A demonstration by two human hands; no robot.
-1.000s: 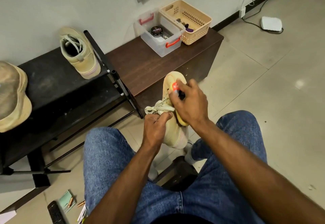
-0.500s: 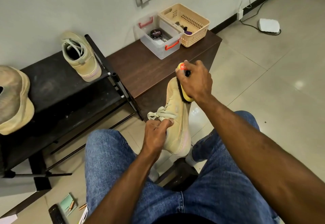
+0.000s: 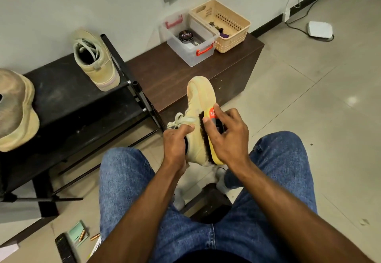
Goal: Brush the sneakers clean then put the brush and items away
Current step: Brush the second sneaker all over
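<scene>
Tiled floor, brown worktop (image 3: 169,72) behind | left hand (image 3: 175,141) gripping sneaker (image 3: 199,118) by collar, toe pointing away | right hand (image 3: 226,136) clutching brush (image 3: 210,136) flat along its right side

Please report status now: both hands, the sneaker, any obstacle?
Left hand grips sneaker at collar. Right hand holds brush, bristles against sneaker side. Nothing in the way.

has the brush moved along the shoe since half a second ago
Yes. The brush in the right hand has slid from the sneaker toe back toward its heel, away from the brown cabinet.
</scene>
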